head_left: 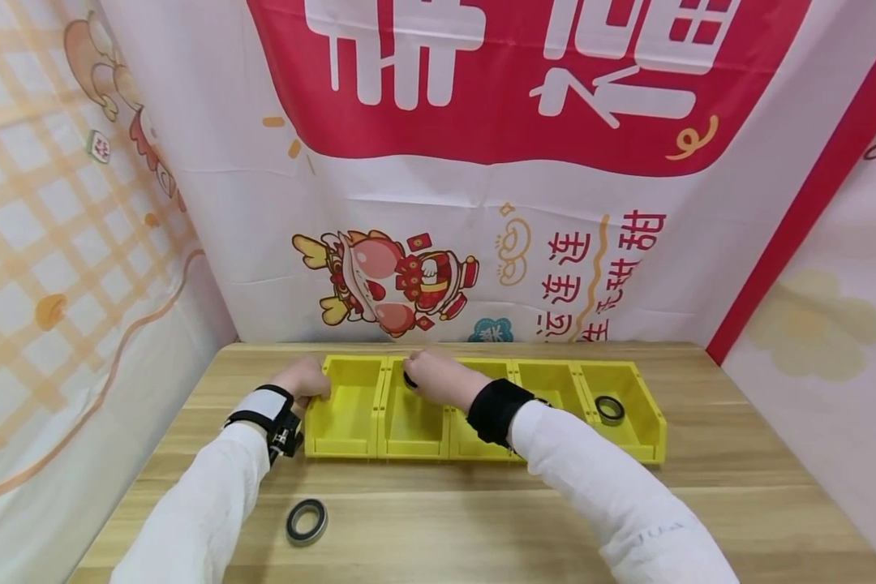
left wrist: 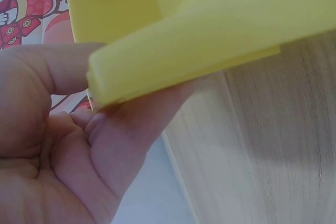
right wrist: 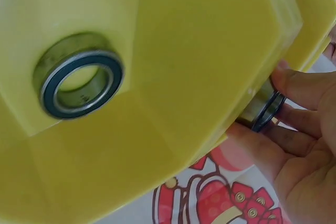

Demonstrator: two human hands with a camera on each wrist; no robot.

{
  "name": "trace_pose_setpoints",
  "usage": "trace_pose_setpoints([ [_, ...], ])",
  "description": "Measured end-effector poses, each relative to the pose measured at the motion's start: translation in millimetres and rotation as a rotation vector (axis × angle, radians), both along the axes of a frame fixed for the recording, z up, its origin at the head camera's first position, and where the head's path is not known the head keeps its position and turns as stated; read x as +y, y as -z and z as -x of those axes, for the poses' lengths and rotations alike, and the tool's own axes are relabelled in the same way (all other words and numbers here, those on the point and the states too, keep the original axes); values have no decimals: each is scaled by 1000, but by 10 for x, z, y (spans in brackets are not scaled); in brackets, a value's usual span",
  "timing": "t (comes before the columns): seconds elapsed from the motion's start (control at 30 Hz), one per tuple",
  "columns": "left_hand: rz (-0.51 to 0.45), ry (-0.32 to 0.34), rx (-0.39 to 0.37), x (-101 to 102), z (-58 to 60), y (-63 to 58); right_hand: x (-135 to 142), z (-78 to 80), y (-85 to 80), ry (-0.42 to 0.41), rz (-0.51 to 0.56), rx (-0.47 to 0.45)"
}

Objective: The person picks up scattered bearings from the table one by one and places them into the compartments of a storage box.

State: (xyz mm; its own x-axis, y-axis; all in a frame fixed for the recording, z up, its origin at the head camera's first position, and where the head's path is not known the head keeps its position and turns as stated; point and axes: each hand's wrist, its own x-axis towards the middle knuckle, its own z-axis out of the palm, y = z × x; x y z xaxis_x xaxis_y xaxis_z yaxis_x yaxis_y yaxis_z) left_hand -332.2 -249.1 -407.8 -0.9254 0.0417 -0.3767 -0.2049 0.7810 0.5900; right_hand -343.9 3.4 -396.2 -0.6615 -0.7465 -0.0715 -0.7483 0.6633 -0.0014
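Observation:
A row of joined yellow bins (head_left: 412, 448) stands on the table. My left hand (head_left: 302, 380) grips its left end wall, thumb and fingers on either side of the yellow edge (left wrist: 157, 69) in the left wrist view. Over the second bin from the left, my right hand (head_left: 441, 379) pinches a ball bearing (right wrist: 257, 104) between thumb and fingers. A second bearing (right wrist: 76, 111) sits in the neighbouring bin in the right wrist view; my right arm hides it in the head view. Another bearing (head_left: 611, 419) rests in the rightmost bin.
One more bearing (head_left: 294, 527) lies flat on the wooden table (head_left: 423, 527), in front of the bins near my left forearm. Behind the bins hangs a printed cloth (head_left: 438, 195), with further cloths at both sides.

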Motion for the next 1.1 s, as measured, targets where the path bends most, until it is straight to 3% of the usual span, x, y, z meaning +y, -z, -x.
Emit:
trace_pose_setpoints([
  [0.43,13,-7,4,-9,-4,-15,-139,-62,369,-21,-9,-46],
  [0.6,35,-1,9,6,-1,-22,-148,-72,435,26,3,-72],
  [0.83,36,4,5,49,0,-20,-137,-90,500,50,-18,8],
  [1.1,39,14,-10,32,12,-15,-145,-128,496,43,-48,28],
])
